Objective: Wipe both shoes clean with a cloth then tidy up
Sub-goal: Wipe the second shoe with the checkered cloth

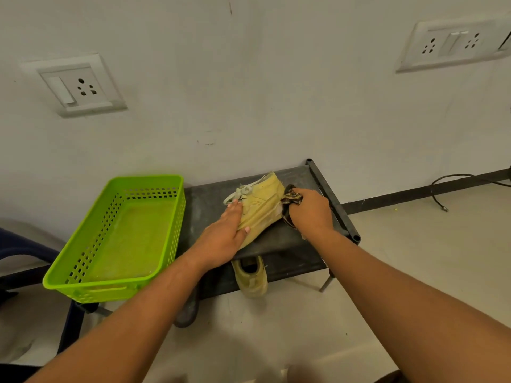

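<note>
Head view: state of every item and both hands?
Top shoe: tipped on its side on the rack, pressed by the left hand.
Lower shoe: upright below the rack top, untouched.
Cloth: bunched, gripped by the right hand, against the top shoe.
Basket: upright, left of the top shoe.
Left hand: flat, fingers straight.
Right hand: curled round the cloth.

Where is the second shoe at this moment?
In the head view the second shoe sits at centre, under the black rack's top shelf, just below the left hand and right of the green basket.
</note>
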